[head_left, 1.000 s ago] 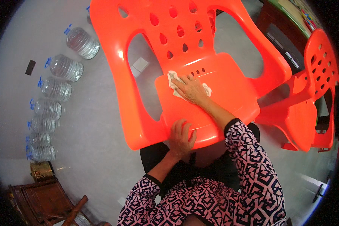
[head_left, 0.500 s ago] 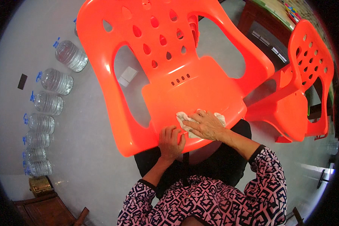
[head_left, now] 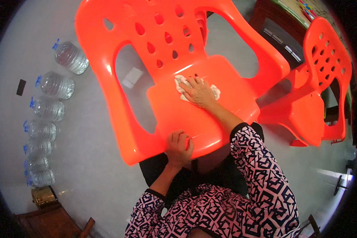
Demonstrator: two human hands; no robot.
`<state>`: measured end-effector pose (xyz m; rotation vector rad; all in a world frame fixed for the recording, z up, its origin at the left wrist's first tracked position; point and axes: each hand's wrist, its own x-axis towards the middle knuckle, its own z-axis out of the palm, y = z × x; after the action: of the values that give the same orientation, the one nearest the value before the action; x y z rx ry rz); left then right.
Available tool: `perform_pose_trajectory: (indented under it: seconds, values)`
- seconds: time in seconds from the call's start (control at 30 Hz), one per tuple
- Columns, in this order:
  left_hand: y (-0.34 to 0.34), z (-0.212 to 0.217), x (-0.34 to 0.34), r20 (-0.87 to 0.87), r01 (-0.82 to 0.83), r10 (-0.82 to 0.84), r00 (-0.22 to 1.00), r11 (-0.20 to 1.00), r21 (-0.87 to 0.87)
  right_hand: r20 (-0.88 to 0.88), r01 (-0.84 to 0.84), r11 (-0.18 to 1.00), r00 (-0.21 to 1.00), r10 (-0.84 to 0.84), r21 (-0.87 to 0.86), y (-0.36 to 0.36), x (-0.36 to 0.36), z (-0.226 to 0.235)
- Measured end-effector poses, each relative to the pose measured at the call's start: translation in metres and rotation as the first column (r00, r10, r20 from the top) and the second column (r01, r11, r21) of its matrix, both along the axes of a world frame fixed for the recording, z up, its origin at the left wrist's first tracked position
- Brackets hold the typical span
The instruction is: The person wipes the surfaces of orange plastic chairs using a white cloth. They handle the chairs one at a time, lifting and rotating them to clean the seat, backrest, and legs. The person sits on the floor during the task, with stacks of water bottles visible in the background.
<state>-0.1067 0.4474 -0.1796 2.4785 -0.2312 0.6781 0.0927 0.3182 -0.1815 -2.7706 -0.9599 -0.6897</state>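
An orange plastic armchair (head_left: pixel 186 123) with teardrop holes in its backrest stands in front of me, its seat toward me. My right hand (head_left: pixel 200 93) presses a crumpled white cloth (head_left: pixel 181 82) onto the back part of the seat, near the small slots, which it partly covers. The cloth sticks out on both sides of the fingers. At the front left corner of the seat, my left hand (head_left: pixel 179 148) grips the chair's edge, its fingers bent over the top; the thumb is partly hidden.
A second orange chair (head_left: pixel 305 115) stands close by on the right. Several large clear water bottles (head_left: pixel 55 85) with blue handles line the left. A white box (head_left: pixel 132 77) lies on the floor beyond the armrest. A wooden table (head_left: pixel 275 20) is at the far right, brown wooden furniture (head_left: pixel 47 222) lower left.
My right hand has slid the cloth from the front edge of the seat back toward the backrest, slightly left. My left hand stays at the front corner.
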Motion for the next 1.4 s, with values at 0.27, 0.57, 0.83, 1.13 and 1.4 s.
perform_pose_trajectory:
  seconds: [0.27, 0.57, 0.83, 1.13, 1.4]
  values:
    - [-0.006, 0.009, 0.003, -0.047, 0.030, -0.029, 0.998, 0.999, 0.037, -0.235, -0.046, 0.993, 0.972, 0.020, -0.106, -0.043, -0.104, 0.033]
    - [0.001, 0.005, 0.000, -0.051, 0.074, -0.070, 0.996, 0.994, 0.079, -0.060, 0.213, 0.970, 0.974, -0.221, -0.114, -0.107, -0.061, 0.035]
    - [-0.001, 0.002, 0.002, -0.037, 0.061, -0.059, 0.998, 0.997, 0.055, 0.117, 0.355, 0.926, 0.933, -0.341, -0.128, -0.109, -0.006, 0.030]
    - [0.003, 0.003, 0.001, -0.068, 0.059, -0.055, 0.996, 0.996, 0.066, -0.164, 0.110, 0.982, 0.977, -0.135, -0.154, -0.112, -0.093, 0.058]
    - [0.006, 0.009, -0.001, -0.066, 0.061, -0.057, 0.996, 0.996, 0.062, 0.035, 0.234, 0.954, 0.972, -0.232, -0.189, -0.102, -0.021, 0.041]
